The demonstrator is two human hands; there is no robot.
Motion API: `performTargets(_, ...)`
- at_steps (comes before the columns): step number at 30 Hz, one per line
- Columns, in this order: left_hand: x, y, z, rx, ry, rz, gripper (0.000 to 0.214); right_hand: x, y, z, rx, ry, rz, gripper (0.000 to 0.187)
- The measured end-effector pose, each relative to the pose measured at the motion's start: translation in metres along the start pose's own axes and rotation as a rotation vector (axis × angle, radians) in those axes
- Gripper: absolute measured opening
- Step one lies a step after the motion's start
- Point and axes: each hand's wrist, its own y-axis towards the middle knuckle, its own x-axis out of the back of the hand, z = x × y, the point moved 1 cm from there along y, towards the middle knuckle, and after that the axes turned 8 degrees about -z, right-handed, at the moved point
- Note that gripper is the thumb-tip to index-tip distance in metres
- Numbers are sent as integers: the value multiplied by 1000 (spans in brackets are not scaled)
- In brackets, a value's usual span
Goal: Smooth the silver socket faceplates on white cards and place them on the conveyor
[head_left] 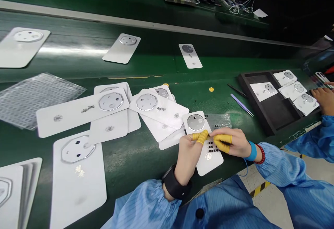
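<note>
In the head view, a white rounded phone back panel-like plate [203, 169] with a grey octagonal ring lies in front of me. A clear plastic sheet [221, 119] with rows of small black round pads [210, 147] lies over and beside it. Above the plate my left hand [190, 152] is closed, yellow finger cots on its fingertips. Facing it, my right hand [233, 143] pinches a tiny black piece, apparently one of the pads, close to my left fingertips. What the left fingers hold, if anything, is too small to make out.
Several more white plates [83, 112] lie overlapping at the left. Bubble wrap [39, 96] is at far left. Purple tweezers [241, 104] and a black divided tray [271, 124] holding plates are to the right, near another person's hand [326, 100]. Three plates [190, 60] lie along the back.
</note>
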Motion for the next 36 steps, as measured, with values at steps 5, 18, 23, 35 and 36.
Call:
performTargets(5, 20, -9, -16, -210, 241, -76, 28, 4, -1, -13, -422, 174, 7, 11)
performTargets(18, 24, -31, -18, -480, 269, 88, 50, 8, 40, 48, -26, -96, -281, 12)
performTargets(23, 22, -35, -20, -531, 273, 65, 46, -4, 42, 50, 121, -201, -236, 18)
performTargets(35, 22, -37, -10, -316, 275, 49, 51, 4, 38, 60, 143, -422, -16, 34)
performTargets(36, 22, -37, -10, -299, 252, 63, 51, 5, 38, 59, 164, -442, -9, 34)
